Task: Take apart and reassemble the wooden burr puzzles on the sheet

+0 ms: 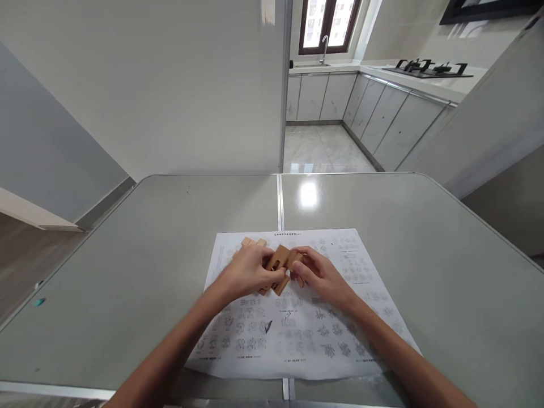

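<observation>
Over a printed paper sheet [199, 362], my left hand [246, 273] is closed around a brown wooden puzzle piece [280, 256] with a slot cut in it. More brown wood shows just below its fingers, partly hidden. My right hand [322, 276] pinches a smaller brown wooden block [294, 258] between thumb and fingers, right up against the left hand's piece. Whether the two are joined I cannot tell. Behind my left hand lie several paler wooden blocks [250, 241] on the sheet, partly covered by it.
The sheet carries rows of small line drawings and lies on a grey folding table [127, 283] with a metal seam down its middle. A dark scrap [268, 326] rests on the paper. At the table's left edge is a small teal object [39, 302]. Kitchen cabinets [327, 96] stand beyond.
</observation>
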### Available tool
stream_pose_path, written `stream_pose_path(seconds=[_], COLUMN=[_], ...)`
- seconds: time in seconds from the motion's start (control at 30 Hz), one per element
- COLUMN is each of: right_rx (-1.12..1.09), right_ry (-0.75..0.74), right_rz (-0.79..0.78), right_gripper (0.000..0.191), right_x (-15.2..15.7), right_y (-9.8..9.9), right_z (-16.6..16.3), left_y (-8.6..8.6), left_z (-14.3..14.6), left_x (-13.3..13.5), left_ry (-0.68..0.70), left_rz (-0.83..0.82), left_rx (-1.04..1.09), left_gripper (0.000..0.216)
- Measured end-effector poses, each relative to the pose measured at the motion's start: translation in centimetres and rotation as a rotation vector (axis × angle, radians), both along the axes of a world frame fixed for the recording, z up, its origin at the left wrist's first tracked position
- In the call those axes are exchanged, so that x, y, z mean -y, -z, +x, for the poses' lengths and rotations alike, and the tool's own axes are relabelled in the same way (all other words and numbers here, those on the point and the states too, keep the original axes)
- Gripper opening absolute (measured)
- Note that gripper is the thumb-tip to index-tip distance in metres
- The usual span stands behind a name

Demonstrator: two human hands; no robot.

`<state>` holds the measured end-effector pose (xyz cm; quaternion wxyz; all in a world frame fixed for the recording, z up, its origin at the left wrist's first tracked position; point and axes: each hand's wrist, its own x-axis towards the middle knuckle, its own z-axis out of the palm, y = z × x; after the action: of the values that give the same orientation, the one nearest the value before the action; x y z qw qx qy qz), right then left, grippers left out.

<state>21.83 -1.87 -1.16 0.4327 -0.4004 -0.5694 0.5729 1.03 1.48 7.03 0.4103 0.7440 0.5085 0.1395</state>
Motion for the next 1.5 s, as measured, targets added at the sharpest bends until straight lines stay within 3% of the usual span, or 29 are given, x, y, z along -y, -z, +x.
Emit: stream_pose_path(seconds=[0.2, 0.37, 0.53, 0.8, 0.97, 1.17, 1.27, 1.5], right_rx=[-0.031, -0.165, -0.209, -0.241, -0.276, -0.334, -0.384, -0.314], right_ry=[0.317, 0.462, 0.491, 0.543, 0.557, 0.595, 0.612, 0.451], right_rz=[-0.020, -0.099, -0.150, -0.193, -0.212, -0.242, -0.255, -0.203], right_gripper=[0.026, 0.031, 0.033, 0.034, 0.032, 0.030, 0.030, 0.036], right_x=[-0.8, -1.3, -1.3, -1.6, -1.7, -1.9, -2.0, -1.8], right_y=[0.1, 0.3, 0.3, -0.2, -0.2, -0.2, -0.4, -0.2], right_z=[0.5, 0.9, 1.0, 0.9, 0.9, 1.1, 1.3, 1.3], left_y=[3.8, 5.4, 6.3, 8.0, 8.0, 6.7, 6.4, 6.7], left_z=[1.5, 1.7, 2.2, 2.7, 2.8, 2.9, 2.6, 2.3], left_x=[-1.0, -1.0, 0.0, 1.0, 0.8, 0.8, 0.6, 0.1], left_ry=[0.053, -0.021, -0.102, -0.061, -0.060, -0.259, -0.276, -0.479], left_rz=[-0.151, -0.209, -0.100, 0.251, 0.196, -0.103, -0.137, -0.161], left_rx=[0.269, 0.388, 0.471, 0.262, 0.301, 0.567, 0.652, 0.822], left_gripper=[0.039, 0.040, 0.042, 0.027, 0.032, 0.047, 0.047, 0.051])
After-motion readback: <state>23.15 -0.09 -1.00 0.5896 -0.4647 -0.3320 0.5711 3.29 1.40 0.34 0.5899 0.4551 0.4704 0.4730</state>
